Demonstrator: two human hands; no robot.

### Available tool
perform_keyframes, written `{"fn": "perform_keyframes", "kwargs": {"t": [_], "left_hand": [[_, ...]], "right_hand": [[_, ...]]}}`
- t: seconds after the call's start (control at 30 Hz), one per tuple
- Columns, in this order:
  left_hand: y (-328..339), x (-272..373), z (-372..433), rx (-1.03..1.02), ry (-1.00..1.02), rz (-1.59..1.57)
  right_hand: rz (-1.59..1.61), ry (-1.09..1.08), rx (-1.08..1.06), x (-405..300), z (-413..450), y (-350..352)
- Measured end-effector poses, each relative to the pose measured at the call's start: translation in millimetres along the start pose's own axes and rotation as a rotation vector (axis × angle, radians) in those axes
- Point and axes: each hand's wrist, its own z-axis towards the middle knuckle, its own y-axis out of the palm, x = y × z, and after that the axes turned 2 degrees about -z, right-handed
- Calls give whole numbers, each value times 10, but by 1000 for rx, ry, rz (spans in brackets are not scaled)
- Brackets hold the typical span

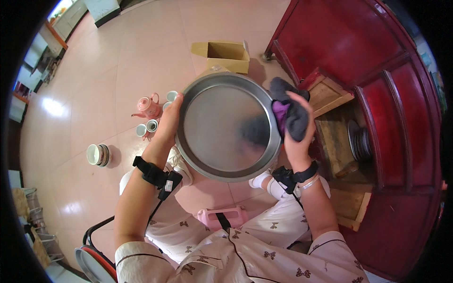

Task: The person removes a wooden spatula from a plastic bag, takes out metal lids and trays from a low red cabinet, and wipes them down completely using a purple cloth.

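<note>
A round metal tray [226, 127] with a raised rim is held up in front of me, over my knees. My left hand [171, 118] grips its left rim, thumb on top. At the right rim, my right hand [300, 123] holds a dark grey and purple cloth [295, 118] against the edge. Left of the tray on the floor are a pink teapot [148, 107] and several cups [141, 130], with a stack of bowls [95, 154] farther left. The underside of the tray and most of my left fingers are hidden.
An open cardboard box [228, 62] lies on the floor ahead. To the right a red wooden cabinet [371, 60] has its doors open, with stacked plates [359, 141] inside. A pink plastic container [224, 216] is between my legs. More round trays [92, 267] lean at lower left.
</note>
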Motion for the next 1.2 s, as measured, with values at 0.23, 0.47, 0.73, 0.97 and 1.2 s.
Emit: {"fn": "perform_keyframes", "kwargs": {"t": [0.23, 0.47, 0.73, 0.97, 1.2], "left_hand": [[196, -277, -65, -308, 75, 531], [231, -295, -160, -287, 40, 640], [405, -14, -398, -50, 445, 707], [562, 198, -607, -54, 521, 624], [750, -11, -408, -69, 417, 133]], "right_hand": [[-176, -558, -740, -181, -390, 591], [-221, -360, -739, 22, -544, 623], [-469, 240, -815, 528, -663, 220], [159, 225, -929, 136, -1103, 558], [631, 836, -156, -347, -76, 250]]}}
